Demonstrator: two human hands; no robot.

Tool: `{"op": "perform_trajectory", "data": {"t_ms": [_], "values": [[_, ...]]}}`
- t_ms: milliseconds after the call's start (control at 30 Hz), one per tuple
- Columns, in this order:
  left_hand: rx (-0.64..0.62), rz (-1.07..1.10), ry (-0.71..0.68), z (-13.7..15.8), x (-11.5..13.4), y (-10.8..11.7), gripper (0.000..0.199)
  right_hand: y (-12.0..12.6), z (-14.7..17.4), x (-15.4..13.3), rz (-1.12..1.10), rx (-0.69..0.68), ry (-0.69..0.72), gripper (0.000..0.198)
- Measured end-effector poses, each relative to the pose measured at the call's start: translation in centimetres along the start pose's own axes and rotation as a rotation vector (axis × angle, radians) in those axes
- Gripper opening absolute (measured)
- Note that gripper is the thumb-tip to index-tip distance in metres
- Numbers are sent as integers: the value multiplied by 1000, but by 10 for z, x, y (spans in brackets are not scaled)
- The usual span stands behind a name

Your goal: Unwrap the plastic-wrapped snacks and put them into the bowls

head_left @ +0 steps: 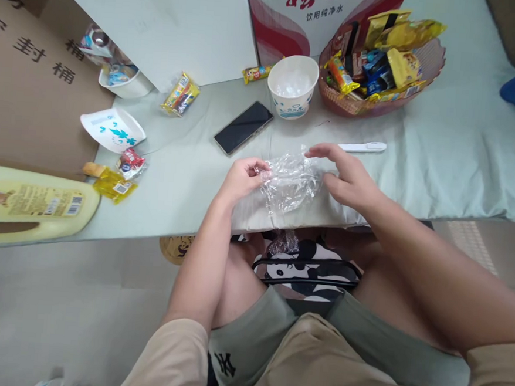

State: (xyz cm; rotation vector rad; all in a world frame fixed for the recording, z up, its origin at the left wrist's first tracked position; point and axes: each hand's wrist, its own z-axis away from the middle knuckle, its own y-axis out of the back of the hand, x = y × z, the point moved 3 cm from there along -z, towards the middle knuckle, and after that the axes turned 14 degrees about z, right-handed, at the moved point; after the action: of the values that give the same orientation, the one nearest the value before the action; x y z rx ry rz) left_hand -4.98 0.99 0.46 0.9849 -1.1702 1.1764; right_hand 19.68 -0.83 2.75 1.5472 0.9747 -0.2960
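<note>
A crumpled sheet of clear plastic film lies between my hands at the table's front edge. My left hand pinches its left side between thumb and fingers. At the right side, my right hand has its index finger stretched out and its thumb apart, close to the film with nothing gripped. Just beyond the film stands a paper cup with clear plastic inside. A black phone rests to its left. Behind my right hand, a white pen-like utility knife lies on the cloth.
A pink basket of packaged snacks stands at the back right. Along the left are a tipped paper cup, snack packets and a yellow jug. A white box and a red-white carton stand behind.
</note>
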Motion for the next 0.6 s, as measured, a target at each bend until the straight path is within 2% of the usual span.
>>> {"op": "perform_trajectory", "data": {"t_ms": [100,233,367,433,500,567,600], "values": [[-25,68,32,4,2,-2,29,1,1,-11,-77,-83,57,57],[26,136,6,3,5,-2,27,-4,0,-13,101,-127,31,34],[82,255,-46,1,8,-2,28,-8,-1,-4,290,-60,-33,23],[69,357,-49,2,9,-2,33,-7,-2,2,265,36,-52,36],[13,455,-42,4,10,-2,41,-7,-4,6,138,117,-56,63],[-58,538,-40,6,11,-2,49,-12,-5,8,-88,81,-74,81],[-81,569,-42,7,12,-1,53,-16,-6,7,-219,17,-97,80]]}}
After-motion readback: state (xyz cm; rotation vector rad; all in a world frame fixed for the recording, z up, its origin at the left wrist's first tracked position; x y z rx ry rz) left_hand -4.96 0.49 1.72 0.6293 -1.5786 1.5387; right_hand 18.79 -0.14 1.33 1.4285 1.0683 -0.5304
